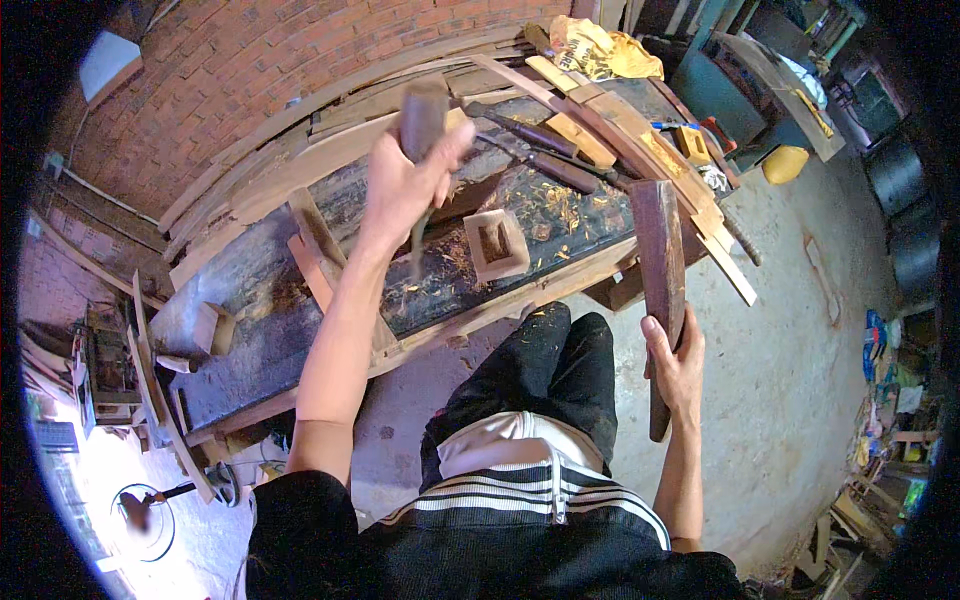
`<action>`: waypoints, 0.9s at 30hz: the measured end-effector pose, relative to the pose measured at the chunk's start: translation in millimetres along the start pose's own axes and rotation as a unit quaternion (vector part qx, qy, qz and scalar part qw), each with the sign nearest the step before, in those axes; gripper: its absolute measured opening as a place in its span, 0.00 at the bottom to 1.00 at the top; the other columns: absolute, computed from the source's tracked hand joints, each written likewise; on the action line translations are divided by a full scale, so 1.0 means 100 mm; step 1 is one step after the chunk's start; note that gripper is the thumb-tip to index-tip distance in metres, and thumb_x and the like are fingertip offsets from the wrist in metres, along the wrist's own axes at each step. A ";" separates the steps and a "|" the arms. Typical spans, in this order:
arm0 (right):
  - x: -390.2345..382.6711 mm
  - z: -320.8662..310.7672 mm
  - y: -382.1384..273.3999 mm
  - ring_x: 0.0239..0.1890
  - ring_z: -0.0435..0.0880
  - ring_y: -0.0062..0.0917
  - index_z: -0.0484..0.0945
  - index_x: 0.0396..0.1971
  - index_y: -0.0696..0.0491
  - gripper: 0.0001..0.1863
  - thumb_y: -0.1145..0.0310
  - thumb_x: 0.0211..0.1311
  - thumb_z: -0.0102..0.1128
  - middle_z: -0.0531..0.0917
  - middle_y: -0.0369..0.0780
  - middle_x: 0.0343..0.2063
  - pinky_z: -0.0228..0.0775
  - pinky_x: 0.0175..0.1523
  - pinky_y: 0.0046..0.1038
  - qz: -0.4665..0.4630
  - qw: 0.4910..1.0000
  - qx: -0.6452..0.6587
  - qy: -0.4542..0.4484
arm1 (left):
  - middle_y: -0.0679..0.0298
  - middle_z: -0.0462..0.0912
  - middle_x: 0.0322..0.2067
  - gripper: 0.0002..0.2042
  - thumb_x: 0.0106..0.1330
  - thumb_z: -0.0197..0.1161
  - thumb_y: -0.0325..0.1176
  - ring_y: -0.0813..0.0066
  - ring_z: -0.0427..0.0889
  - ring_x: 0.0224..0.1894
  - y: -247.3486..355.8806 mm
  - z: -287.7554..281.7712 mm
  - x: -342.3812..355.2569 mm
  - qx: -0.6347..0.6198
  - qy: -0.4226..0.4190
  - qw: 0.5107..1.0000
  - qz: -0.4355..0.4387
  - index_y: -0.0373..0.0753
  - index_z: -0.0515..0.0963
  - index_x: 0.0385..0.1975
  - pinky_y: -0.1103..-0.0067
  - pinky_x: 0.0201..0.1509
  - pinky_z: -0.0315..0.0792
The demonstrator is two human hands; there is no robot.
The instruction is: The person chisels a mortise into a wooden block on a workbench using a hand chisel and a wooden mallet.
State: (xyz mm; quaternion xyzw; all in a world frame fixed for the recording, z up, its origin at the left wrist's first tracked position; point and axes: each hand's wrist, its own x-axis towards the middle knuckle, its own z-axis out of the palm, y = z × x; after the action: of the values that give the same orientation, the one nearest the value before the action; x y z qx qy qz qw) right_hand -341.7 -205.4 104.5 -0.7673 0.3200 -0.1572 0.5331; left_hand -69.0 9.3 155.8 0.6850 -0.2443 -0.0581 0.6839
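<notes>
My left hand [405, 185] is closed around a thick wooden handle, with a narrow blade pointing down below the fist; it looks like a chisel [424, 118], blurred by motion. It is raised over the workbench [260, 340]. Just right of the blade and apart from it, a wooden block [497, 262] with a rectangular recess sits on the bench. My right hand [678, 365] grips a long, dark wooden club [658, 240] by its lower part, upright beyond the bench's front edge. Wood chips [557, 205] lie scattered around the block.
Two dark-handled tools [560, 170] lie behind the block, beside a light wood piece [582, 140]. Long boards [640, 130] rest at the right end, near a yellow bag [600, 50]. Joined wood strips [325, 250] and a small block [215, 328] are at left. A brick wall [270, 70] stands behind.
</notes>
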 end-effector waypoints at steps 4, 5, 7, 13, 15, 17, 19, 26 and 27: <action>-0.03 0.01 0.04 0.14 0.71 0.17 0.72 0.42 0.59 0.25 0.51 0.60 0.67 0.75 0.35 0.19 0.65 0.19 0.23 -0.008 1.000 0.009 0.000 | 0.67 0.73 0.21 0.16 0.71 0.59 0.47 0.80 0.70 0.18 -0.11 0.23 0.07 -0.147 0.121 0.977 0.101 0.38 0.72 0.38 0.82 0.21 0.65; -0.05 0.02 0.03 0.14 0.71 0.17 0.72 0.42 0.58 0.25 0.51 0.60 0.67 0.75 0.35 0.19 0.65 0.19 0.23 -0.015 1.000 0.007 -0.003 | 0.67 0.73 0.21 0.16 0.71 0.59 0.47 0.80 0.70 0.18 -0.16 0.30 0.06 -0.149 0.119 0.976 0.101 0.38 0.72 0.38 0.82 0.21 0.65; -0.06 0.00 0.04 0.14 0.71 0.17 0.72 0.42 0.58 0.25 0.51 0.60 0.67 0.75 0.35 0.19 0.64 0.18 0.23 -0.022 1.000 0.005 -0.008 | 0.64 0.74 0.24 0.19 0.74 0.52 0.51 0.77 0.72 0.21 -0.28 0.40 0.04 -0.251 0.172 0.946 0.111 0.38 0.70 0.44 0.78 0.26 0.69; -0.13 -0.03 0.09 0.14 0.71 0.17 0.72 0.40 0.58 0.25 0.51 0.60 0.67 0.75 0.35 0.18 0.64 0.18 0.24 -0.006 1.000 0.002 -0.002 | 0.62 0.75 0.36 0.17 0.75 0.51 0.44 0.79 0.76 0.35 -0.74 0.56 -0.14 -0.171 0.168 0.951 0.197 0.39 0.61 0.52 0.79 0.45 0.71; -0.13 -0.04 0.10 0.14 0.71 0.17 0.72 0.41 0.58 0.25 0.51 0.60 0.67 0.75 0.35 0.18 0.64 0.18 0.23 -0.004 1.000 -0.004 0.002 | 0.61 0.75 0.36 0.17 0.71 0.58 0.35 0.76 0.79 0.36 -0.66 0.60 -0.18 -0.180 0.120 0.950 0.225 0.39 0.60 0.52 0.77 0.47 0.73; -0.13 -0.02 0.07 0.14 0.71 0.17 0.72 0.41 0.59 0.26 0.51 0.60 0.67 0.75 0.35 0.18 0.64 0.18 0.23 -0.007 1.000 -0.008 -0.001 | 0.62 0.77 0.32 0.19 0.65 0.65 0.28 0.78 0.80 0.26 -0.66 0.51 -0.15 -0.137 0.079 0.957 0.244 0.38 0.62 0.48 0.80 0.30 0.75; -0.13 0.00 0.04 0.13 0.72 0.17 0.72 0.41 0.59 0.26 0.50 0.60 0.67 0.75 0.36 0.18 0.65 0.18 0.23 0.003 1.000 -0.005 -0.007 | 0.66 0.77 0.25 0.16 0.63 0.69 0.30 0.83 0.76 0.20 -0.75 0.54 -0.07 -0.171 0.068 0.971 0.151 0.37 0.66 0.43 0.84 0.21 0.70; -0.12 0.06 -0.05 0.14 0.73 0.18 0.72 0.41 0.59 0.25 0.51 0.60 0.67 0.76 0.36 0.19 0.66 0.18 0.23 -0.015 1.000 0.003 -0.020 | 0.70 0.79 0.23 0.12 0.62 0.71 0.33 0.86 0.75 0.22 -0.67 0.77 -0.02 -0.165 0.091 0.973 0.130 0.36 0.74 0.35 0.84 0.25 0.69; -0.12 0.07 -0.06 0.14 0.73 0.18 0.72 0.41 0.59 0.25 0.51 0.60 0.67 0.76 0.36 0.19 0.66 0.18 0.23 -0.016 1.000 0.002 -0.023 | 0.70 0.80 0.24 0.12 0.61 0.71 0.33 0.87 0.76 0.25 -0.73 0.79 -0.02 -0.127 0.090 0.976 0.154 0.35 0.75 0.36 0.83 0.28 0.71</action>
State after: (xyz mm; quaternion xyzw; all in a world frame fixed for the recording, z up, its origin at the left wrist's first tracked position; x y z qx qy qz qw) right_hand -344.5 -191.5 108.1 -0.7748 0.2952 -0.1488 0.5388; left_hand -84.8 -65.6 80.5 0.5489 -0.2752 0.0794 0.7853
